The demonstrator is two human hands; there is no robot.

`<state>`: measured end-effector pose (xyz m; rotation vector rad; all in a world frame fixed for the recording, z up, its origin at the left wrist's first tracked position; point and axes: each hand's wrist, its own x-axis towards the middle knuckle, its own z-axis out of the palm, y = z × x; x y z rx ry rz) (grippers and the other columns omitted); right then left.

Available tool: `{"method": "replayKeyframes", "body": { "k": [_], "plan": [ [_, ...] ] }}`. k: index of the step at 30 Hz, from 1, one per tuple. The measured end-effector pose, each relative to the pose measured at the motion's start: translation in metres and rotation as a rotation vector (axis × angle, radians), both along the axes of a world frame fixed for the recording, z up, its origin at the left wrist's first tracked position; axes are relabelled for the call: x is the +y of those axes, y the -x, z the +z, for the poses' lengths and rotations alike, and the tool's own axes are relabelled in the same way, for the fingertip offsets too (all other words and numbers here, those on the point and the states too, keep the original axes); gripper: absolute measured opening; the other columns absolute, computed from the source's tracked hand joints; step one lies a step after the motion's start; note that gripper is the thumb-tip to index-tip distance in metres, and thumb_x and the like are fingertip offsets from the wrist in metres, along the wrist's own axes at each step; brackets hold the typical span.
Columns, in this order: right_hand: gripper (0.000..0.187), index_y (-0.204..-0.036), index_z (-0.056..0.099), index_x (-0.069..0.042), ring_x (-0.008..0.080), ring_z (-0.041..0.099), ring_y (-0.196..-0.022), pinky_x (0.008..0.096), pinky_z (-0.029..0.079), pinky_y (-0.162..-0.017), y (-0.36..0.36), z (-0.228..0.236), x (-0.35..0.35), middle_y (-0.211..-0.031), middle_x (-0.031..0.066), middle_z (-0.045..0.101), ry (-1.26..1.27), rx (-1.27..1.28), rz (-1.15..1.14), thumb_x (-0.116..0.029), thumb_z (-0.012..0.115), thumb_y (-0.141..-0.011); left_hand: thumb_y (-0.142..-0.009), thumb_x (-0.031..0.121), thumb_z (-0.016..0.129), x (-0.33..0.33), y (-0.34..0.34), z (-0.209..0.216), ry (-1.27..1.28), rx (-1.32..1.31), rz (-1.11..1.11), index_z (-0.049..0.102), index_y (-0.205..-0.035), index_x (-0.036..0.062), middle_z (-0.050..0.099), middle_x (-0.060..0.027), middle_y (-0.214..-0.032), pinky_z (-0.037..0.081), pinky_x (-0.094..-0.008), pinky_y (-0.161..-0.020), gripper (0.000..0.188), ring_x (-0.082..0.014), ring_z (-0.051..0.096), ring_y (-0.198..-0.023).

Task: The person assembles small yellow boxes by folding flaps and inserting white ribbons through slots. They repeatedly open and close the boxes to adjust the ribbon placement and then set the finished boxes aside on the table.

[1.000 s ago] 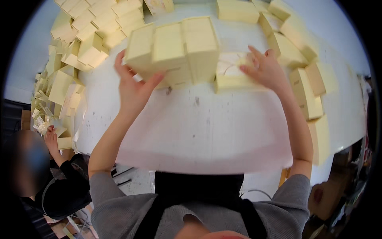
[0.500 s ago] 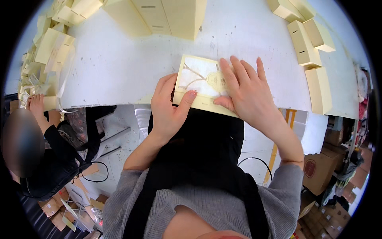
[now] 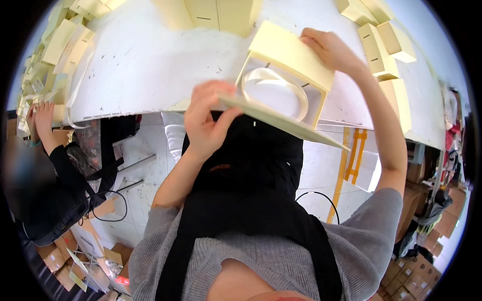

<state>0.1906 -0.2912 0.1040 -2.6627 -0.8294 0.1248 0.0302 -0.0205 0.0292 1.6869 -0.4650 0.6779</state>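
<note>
A cream cardboard box (image 3: 288, 52) stands tilted at the table's near edge, its front facing me. The lid panel (image 3: 286, 124) is swung away from the box toward my body. Inside lies a loop of white ribbon (image 3: 303, 103). My left hand (image 3: 205, 120), slightly blurred, pinches the lid's left corner between thumb and fingers. My right hand (image 3: 326, 49) is bent over the box's far right edge with the fingers curled against it; its fingertips are partly hidden.
More cream boxes (image 3: 221, 15) stand at the far middle of the white table (image 3: 145, 60). Other boxes (image 3: 374, 52) line the right side, and a pile (image 3: 63, 45) fills the left. A co-worker's hands (image 3: 44, 118) are at the left edge by a ribbon strip (image 3: 80, 83).
The box lay with its printed face up under both hands; now it is tipped up and opened, showing the ribbon inside. My right hand has moved to its far edge.
</note>
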Motion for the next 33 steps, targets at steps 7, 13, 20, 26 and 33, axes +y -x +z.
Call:
{"method": "replayKeyframes", "body": {
  "k": [7, 13, 20, 26, 33],
  "plan": [
    [0.020, -0.100, 0.059, -0.006, 0.0275, 0.058, -0.078, 0.0357, 0.047, -0.074, 0.010, -0.017, 0.026, -0.087, 0.0129, 0.063, -0.107, 0.038, 0.001, -0.023, 0.050, -0.098, -0.072, -0.005, 0.070, 0.006, 0.022, 0.004, -0.348, -0.478, -0.141, 0.044, -0.066, 0.0014, 0.070, -0.0150, -0.090, 0.058, -0.0447, -0.084, 0.028, -0.0310, 0.069, -0.084],
    [0.013, -0.084, 0.057, -0.005, 0.0213, 0.060, -0.078, 0.0337, 0.048, -0.059, 0.063, 0.015, 0.048, -0.090, 0.0057, 0.059, -0.043, -0.788, 0.564, -0.015, 0.065, -0.081, -0.068, 0.000, 0.071, 0.006, 0.024, 0.016, -0.444, -0.458, -0.085, 0.049, -0.070, -0.0005, 0.069, -0.0162, -0.088, 0.060, -0.0428, -0.078, 0.022, -0.0316, 0.069, -0.082],
    [0.012, -0.088, 0.060, -0.003, 0.0193, 0.061, -0.083, 0.0318, 0.052, -0.061, 0.079, 0.008, 0.065, -0.091, 0.0039, 0.058, 0.048, -0.365, 0.454, -0.007, 0.067, -0.079, -0.065, -0.002, 0.067, 0.003, 0.022, 0.024, -0.466, -0.413, -0.061, 0.054, -0.076, -0.0024, 0.068, -0.0163, -0.089, 0.060, -0.0388, -0.075, 0.017, -0.0316, 0.068, -0.083],
    [0.017, -0.107, 0.060, 0.003, 0.0173, 0.059, -0.079, 0.0300, 0.052, -0.065, 0.076, 0.071, 0.057, -0.089, 0.0083, 0.057, -1.007, 0.603, 0.151, -0.006, 0.052, -0.095, -0.070, -0.013, 0.059, 0.037, 0.005, 0.069, -0.264, -0.062, -0.247, 0.058, -0.096, -0.0015, 0.066, -0.0160, -0.106, 0.053, -0.0359, -0.088, 0.029, -0.0251, 0.064, -0.100],
    [0.020, -0.107, 0.057, 0.009, 0.0173, 0.054, -0.074, 0.0253, 0.050, -0.070, 0.073, 0.142, 0.013, -0.087, 0.0127, 0.056, -1.385, 1.170, 0.515, -0.004, 0.049, -0.095, -0.085, 0.007, 0.067, 0.021, -0.067, 0.036, 0.202, 0.624, -0.211, 0.062, -0.104, -0.0026, 0.067, -0.0104, -0.102, 0.050, -0.0264, -0.081, 0.022, -0.0126, 0.062, -0.093]
  ]
}}
